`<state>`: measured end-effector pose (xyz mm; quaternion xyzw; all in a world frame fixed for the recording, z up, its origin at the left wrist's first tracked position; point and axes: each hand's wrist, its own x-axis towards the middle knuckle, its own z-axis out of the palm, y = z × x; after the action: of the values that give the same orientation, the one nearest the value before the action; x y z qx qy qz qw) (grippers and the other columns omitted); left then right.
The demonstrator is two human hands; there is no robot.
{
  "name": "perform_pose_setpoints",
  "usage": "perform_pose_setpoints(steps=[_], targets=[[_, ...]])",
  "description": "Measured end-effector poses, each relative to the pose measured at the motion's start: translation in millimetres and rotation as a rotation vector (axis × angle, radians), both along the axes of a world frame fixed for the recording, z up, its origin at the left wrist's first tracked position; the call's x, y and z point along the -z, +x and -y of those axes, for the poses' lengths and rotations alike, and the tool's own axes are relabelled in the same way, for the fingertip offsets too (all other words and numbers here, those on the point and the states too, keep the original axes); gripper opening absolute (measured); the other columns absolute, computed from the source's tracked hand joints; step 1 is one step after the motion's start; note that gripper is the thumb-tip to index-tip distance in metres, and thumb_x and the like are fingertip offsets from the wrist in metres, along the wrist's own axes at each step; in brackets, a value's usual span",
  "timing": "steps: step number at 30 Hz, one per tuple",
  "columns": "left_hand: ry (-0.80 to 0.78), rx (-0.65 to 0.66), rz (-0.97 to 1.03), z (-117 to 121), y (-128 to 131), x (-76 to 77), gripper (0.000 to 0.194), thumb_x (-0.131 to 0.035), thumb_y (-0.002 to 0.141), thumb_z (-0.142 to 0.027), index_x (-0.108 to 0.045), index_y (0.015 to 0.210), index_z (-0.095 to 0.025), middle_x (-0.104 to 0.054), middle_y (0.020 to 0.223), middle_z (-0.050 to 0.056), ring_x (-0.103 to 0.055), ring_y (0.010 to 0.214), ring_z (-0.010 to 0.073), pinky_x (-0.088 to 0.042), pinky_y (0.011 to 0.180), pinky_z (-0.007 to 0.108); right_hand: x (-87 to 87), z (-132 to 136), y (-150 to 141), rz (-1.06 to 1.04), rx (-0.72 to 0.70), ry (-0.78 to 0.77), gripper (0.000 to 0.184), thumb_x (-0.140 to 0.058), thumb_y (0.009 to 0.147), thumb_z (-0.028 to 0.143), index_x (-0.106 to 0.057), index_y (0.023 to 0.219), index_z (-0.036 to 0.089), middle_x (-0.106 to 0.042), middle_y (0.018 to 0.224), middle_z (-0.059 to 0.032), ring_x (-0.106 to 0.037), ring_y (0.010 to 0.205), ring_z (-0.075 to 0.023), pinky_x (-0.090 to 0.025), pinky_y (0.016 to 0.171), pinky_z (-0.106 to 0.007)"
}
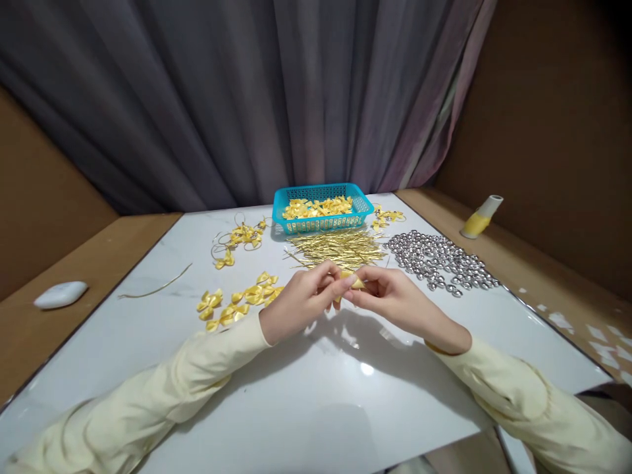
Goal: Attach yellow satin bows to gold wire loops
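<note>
Both hands meet over the middle of the white table, their fingers pinched around one yellow ribbon bow point(351, 280). My left hand point(311, 293) grips it from the left, and my right hand point(392, 295) holds its right side. The fingers hide much of the bow. Just behind the hands lies a pile of gold twist ties point(338, 249). To the left of my left hand, several loose yellow bows point(236, 304) are spread on the table.
A turquoise basket point(323, 227) of yellow bows stands at the back. Silver beads point(434, 260) lie at right, bows with gold ties point(245, 235) at back left. A single tie point(155, 284), a white rounded object point(61, 295) and a yellow-and-white cone-shaped object point(481, 217) sit farther out.
</note>
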<state>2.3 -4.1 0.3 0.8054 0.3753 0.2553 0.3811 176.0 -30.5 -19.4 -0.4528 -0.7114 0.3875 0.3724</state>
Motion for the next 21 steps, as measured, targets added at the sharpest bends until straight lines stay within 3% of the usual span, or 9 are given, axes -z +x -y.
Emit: perform_pose_setpoints(steps=[4, 12, 15, 18, 21], targets=[[0.095, 0.039, -0.083, 1, -1, -0.3, 0.033, -0.036, 0.089, -0.036, -0.046, 0.063, -0.018, -0.052, 0.049, -0.005, -0.049, 0.047, 0.0075, -0.039, 0.057, 0.020, 2.8, 0, -2, -0.010, 0.019, 0.024, 0.024, -0.054, 0.079, 0.039, -0.053, 0.072, 0.016, -0.035, 0.054, 0.0054, -0.026, 0.048, -0.0071, -0.022, 0.042, -0.021], [0.212, -0.015, -0.082, 1, -2, -3.5, 0.036, -0.036, 0.090, -0.032, -0.039, 0.056, -0.018, -0.044, 0.042, -0.007, -0.044, 0.042, 0.0067, -0.036, 0.053, 0.019, -4.2, -1, 6, -0.025, 0.011, 0.004, 0.030, -0.059, 0.074, 0.046, -0.055, 0.078, 0.017, -0.038, 0.055, 0.0049, -0.030, 0.046, -0.0068, -0.024, 0.041, -0.021], [0.248, -0.041, -0.069, 1, -2, -8.6, 0.037, -0.037, 0.089, -0.033, -0.036, 0.055, -0.019, -0.040, 0.041, -0.007, -0.041, 0.041, 0.0070, -0.034, 0.050, 0.020, -4.1, -4, 11, 0.107, 0.046, 0.177, 0.029, -0.062, 0.072, 0.046, -0.061, 0.077, 0.017, -0.045, 0.057, 0.0026, -0.033, 0.047, -0.0077, -0.029, 0.044, -0.022], [0.241, -0.027, -0.085, 1, -4, -12.9, 0.037, -0.037, 0.089, -0.032, -0.036, 0.054, -0.019, -0.040, 0.040, -0.007, -0.039, 0.040, 0.0065, -0.034, 0.049, 0.020, 1.1, -8, 14, 0.189, 0.029, 0.441, 0.022, -0.058, 0.078, 0.039, -0.066, 0.077, 0.019, -0.057, 0.076, -0.0044, -0.045, 0.056, -0.0105, -0.037, 0.055, -0.025], [0.208, 0.018, -0.103, 1, -6, -14.2, 0.036, -0.036, 0.089, -0.032, -0.039, 0.056, -0.018, -0.044, 0.039, -0.007, -0.042, 0.039, 0.0063, -0.036, 0.051, 0.019, 6.3, -8, 15, 0.220, 0.030, 0.544, 0.022, -0.052, 0.083, 0.031, -0.067, 0.073, 0.019, -0.060, 0.084, -0.0075, -0.051, 0.062, -0.0129, -0.040, 0.060, -0.027]])
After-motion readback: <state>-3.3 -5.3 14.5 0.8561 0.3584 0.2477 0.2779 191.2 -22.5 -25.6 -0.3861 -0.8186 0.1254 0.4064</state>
